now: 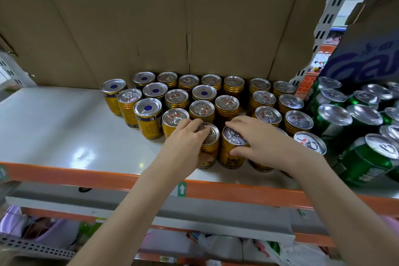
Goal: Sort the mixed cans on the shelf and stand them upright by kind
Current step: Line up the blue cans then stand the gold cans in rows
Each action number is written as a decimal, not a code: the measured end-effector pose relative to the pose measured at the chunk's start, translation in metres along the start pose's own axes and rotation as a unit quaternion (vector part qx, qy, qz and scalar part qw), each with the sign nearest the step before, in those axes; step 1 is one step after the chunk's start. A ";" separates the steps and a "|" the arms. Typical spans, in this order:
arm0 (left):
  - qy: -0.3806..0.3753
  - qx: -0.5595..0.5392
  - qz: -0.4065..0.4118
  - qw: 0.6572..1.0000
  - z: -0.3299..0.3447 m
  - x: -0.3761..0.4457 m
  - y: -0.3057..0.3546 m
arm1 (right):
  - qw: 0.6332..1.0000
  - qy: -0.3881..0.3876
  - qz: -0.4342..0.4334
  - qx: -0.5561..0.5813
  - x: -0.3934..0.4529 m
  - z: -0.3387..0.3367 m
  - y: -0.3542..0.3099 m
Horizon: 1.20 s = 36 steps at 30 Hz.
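Note:
Several gold cans stand upright in rows on the white shelf [54,127]. Some, like the one at the left front [148,114], have a blue dot on the lid and a dark band; others, like one behind [227,106], have a pull ring. My left hand [183,140] grips the top of a gold can [208,149] at the front. My right hand [259,138] grips the neighbouring gold can [232,153], thumb on its side. Both cans stand upright, close together. Green cans [367,157] crowd the right side.
A cardboard sheet [151,28] backs the shelf. The shelf's orange front edge [86,173] runs below my hands. A purple carton [367,58] stands at the right behind the green cans. Lower shelves hold bags and packets.

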<state>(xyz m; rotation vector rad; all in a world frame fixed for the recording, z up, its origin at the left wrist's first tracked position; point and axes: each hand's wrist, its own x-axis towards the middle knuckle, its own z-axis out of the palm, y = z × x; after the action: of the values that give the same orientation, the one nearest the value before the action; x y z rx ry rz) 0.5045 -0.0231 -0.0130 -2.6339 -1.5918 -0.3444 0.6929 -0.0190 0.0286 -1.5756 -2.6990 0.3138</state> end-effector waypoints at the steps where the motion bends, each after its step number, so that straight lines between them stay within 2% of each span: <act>1: 0.005 -0.004 0.001 1.000 0.001 0.002 0.000 | 1.000 -0.002 0.002 -0.001 0.000 0.000 0.001; 17: -0.031 -0.010 0.007 0.999 -0.006 0.009 0.008 | 1.000 0.011 0.025 0.008 -0.006 0.005 0.007; 22: -0.016 0.005 0.031 0.999 -0.003 0.010 -0.002 | 0.999 0.016 0.037 0.012 -0.005 0.004 0.006; 30: -0.016 -0.030 0.102 0.994 -0.009 0.020 -0.016 | 0.995 -0.005 0.079 0.059 0.001 -0.002 0.003; 33: -0.045 -0.075 0.100 0.991 -0.021 0.025 -0.018 | 0.989 0.025 0.106 0.095 0.003 -0.004 0.003; 36: -0.032 -0.100 0.111 0.988 -0.029 0.035 -0.030 | 0.986 0.073 0.117 0.098 0.008 -0.010 0.001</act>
<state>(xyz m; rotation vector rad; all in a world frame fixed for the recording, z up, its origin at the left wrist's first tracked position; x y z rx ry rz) 0.4889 0.0165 0.0207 -2.9652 -1.3236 -0.4332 0.6911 -0.0099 0.0372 -1.7784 -2.3004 0.4307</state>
